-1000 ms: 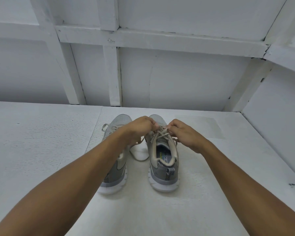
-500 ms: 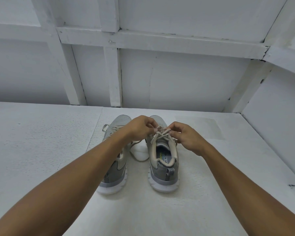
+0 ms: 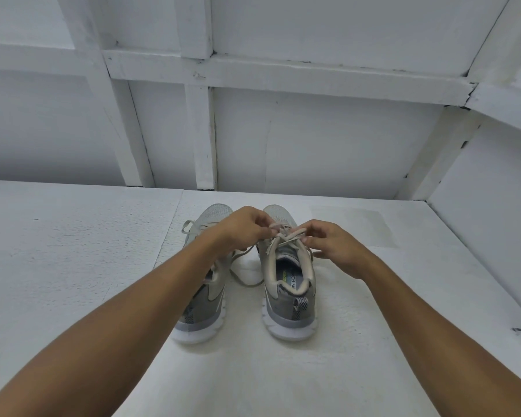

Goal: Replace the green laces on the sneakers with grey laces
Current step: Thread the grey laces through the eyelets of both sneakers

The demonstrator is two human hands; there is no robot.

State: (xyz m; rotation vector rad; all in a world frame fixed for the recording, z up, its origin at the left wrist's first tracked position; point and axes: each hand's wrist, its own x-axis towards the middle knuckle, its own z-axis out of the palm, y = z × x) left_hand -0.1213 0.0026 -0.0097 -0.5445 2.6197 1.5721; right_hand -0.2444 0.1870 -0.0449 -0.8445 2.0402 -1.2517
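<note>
White textured tabletop, a seam running front to back left of centre. Smoother rectangular patch on the top, right of centre near the back. Small dark speck far left, dark chip by the right edge. Back wall is white panels behind a painted frame: horizontal beam across, upright post under it, slanted post to its left. Paint is cracked at the beam joints. Side wall closes the right, meeting the back wall at a slanted corner post.
</note>
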